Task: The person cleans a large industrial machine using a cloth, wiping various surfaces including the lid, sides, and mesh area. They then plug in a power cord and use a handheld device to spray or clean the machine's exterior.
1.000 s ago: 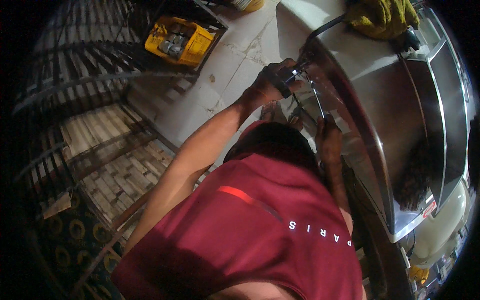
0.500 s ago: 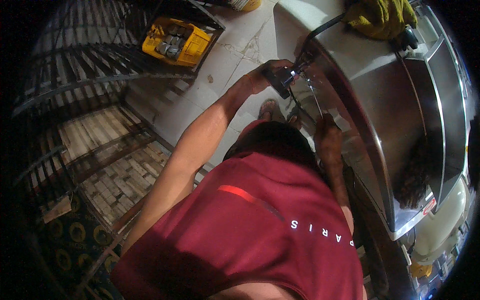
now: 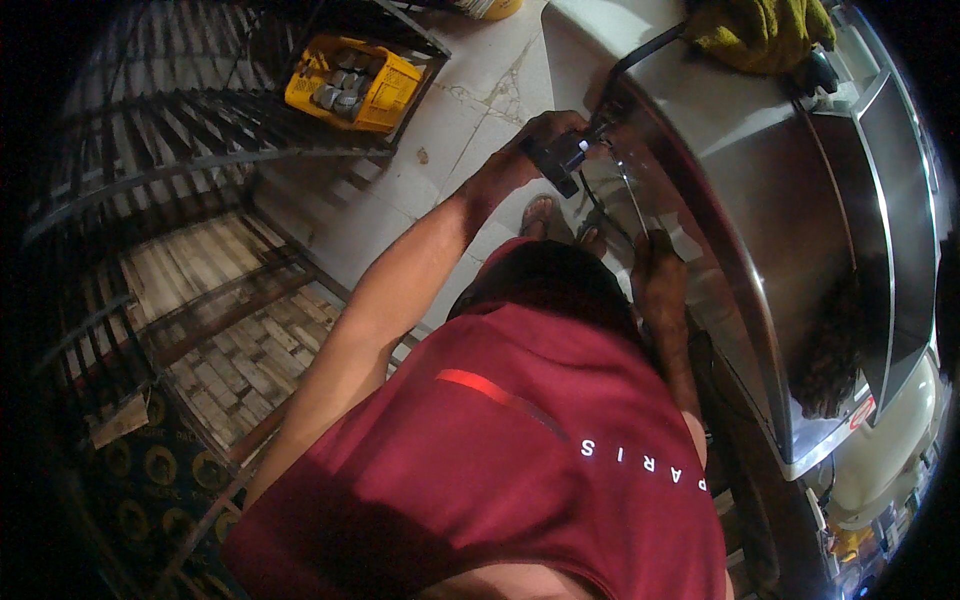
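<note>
Left hand, fingers closed on a small dark tool, has edged up the steel appliance edge, right hand gripping the thin rod, so fitting work continues.

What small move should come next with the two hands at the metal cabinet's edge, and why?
Probably keep the left hand steady on the small dark tool and guide the thin rod with the right hand. Both already meet at the steel cabinet edge, so only fine alignment seems needed; the contact point itself is too small to judge.

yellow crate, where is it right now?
In the head view the yellow crate sits at upper left, on the dark slatted metal rack beside the tiled floor, left of the left hand.
</note>
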`<act>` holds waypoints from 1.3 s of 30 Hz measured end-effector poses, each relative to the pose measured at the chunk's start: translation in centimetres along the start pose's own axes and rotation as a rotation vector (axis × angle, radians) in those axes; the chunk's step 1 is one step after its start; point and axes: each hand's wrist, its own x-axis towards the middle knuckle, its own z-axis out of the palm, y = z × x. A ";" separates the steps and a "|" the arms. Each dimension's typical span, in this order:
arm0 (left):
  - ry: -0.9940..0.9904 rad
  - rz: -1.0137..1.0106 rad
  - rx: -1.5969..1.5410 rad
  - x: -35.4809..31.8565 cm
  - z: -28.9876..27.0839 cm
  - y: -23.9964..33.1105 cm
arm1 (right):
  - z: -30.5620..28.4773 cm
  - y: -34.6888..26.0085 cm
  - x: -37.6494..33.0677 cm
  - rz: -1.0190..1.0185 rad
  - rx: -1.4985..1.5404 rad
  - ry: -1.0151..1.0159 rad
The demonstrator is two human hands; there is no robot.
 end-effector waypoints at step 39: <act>-0.127 -0.021 -0.132 0.0 -0.9 -1.6 | -0.5 -1.0 -0.3 0.051 0.036 -0.011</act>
